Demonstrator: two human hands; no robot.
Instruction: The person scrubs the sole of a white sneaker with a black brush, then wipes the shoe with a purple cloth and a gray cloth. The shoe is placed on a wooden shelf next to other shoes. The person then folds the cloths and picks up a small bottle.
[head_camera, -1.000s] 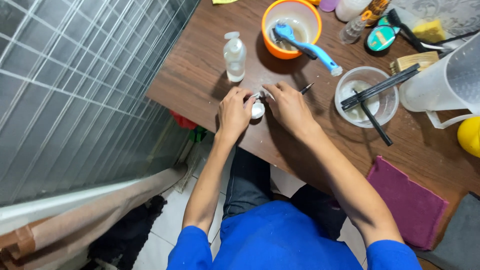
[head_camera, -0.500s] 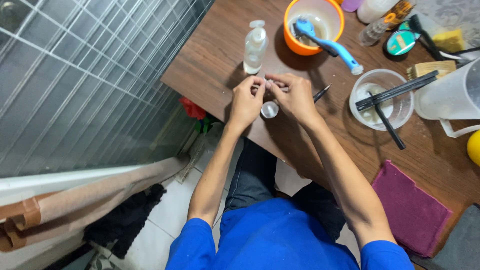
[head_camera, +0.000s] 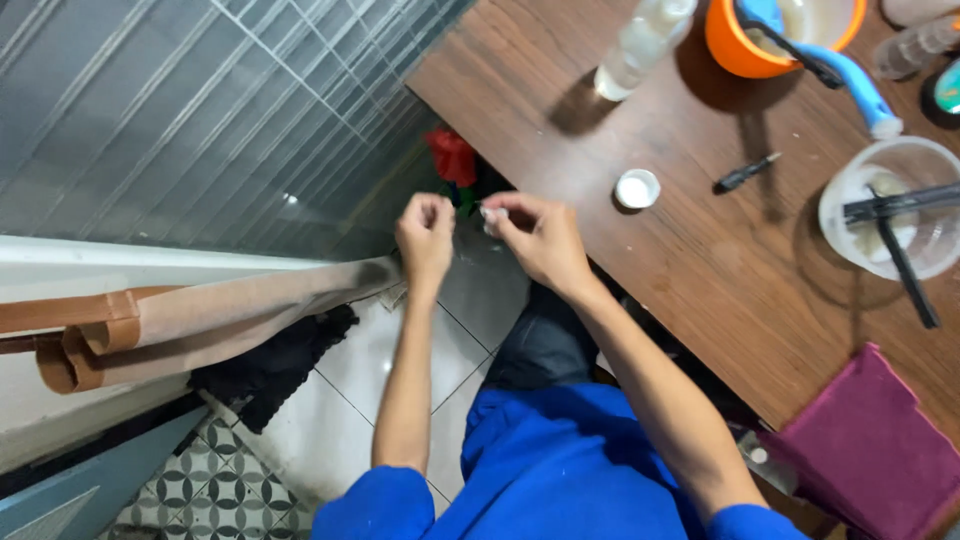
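A: What is the biggest thing near the hands?

B: The dark brown wooden table (head_camera: 700, 260) with visible grain, to the right of both hands. On it, right of the right hand (head_camera: 535, 240), lies a small round white cap (head_camera: 637, 188), and further right a short black pen (head_camera: 745, 173).

A: And the hands?

B: They are off the table edge, over the pale floor tiles (head_camera: 390, 350). The right hand pinches a tiny whitish piece (head_camera: 492, 213). The left hand (head_camera: 425, 235) has its fingertips closed together; what it holds, I cannot tell.

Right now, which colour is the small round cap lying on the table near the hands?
White. The small round cap shows best in the head view, on the brown wooden table.
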